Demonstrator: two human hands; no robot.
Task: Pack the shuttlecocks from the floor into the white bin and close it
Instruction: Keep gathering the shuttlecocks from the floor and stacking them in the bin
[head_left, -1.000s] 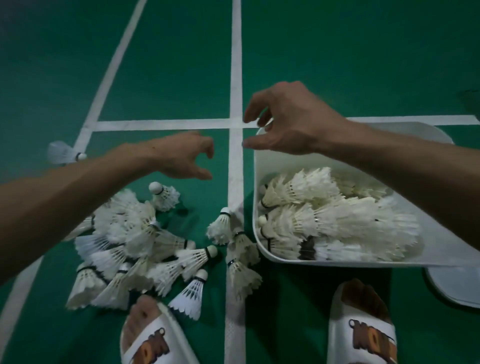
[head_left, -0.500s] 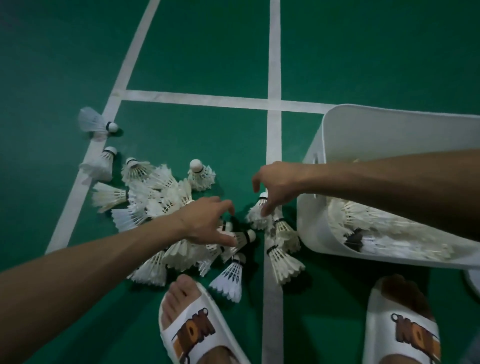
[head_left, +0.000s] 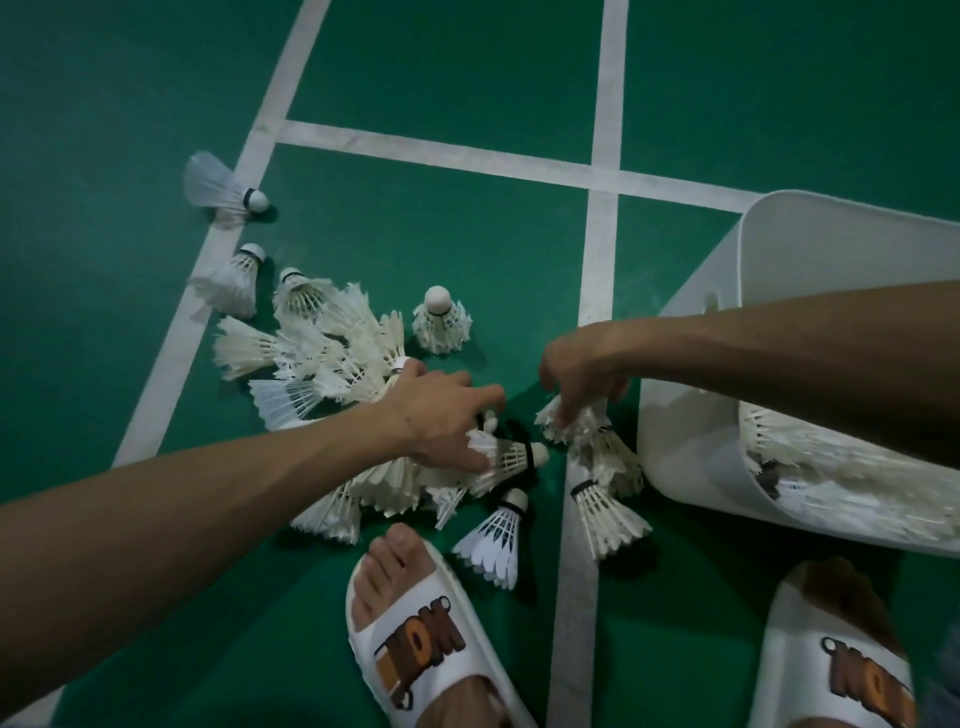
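Several white feather shuttlecocks lie in a pile (head_left: 332, 358) on the green court floor, left of centre. My left hand (head_left: 447, 415) reaches over the pile, thumb and fingers closing on a shuttlecock (head_left: 506, 457) that lies on its side. My right hand (head_left: 582, 379) comes down with curled fingers onto the feathers of another shuttlecock (head_left: 571, 423) just left of the white bin (head_left: 691, 415). The bin stands open at the right and holds several shuttlecocks (head_left: 831, 467); my right forearm crosses its rim.
Single shuttlecocks lie apart at the far left (head_left: 223, 189), upright behind the pile (head_left: 441, 322) and near my feet (head_left: 493, 540). My feet in white slides (head_left: 415, 644) stand at the bottom. White court lines (head_left: 597, 260) cross the floor.
Both hands have dropped from above the bin's height down to the floor shuttlecocks. The left has closed on one lying on its side; the right has reached one beside the bin.
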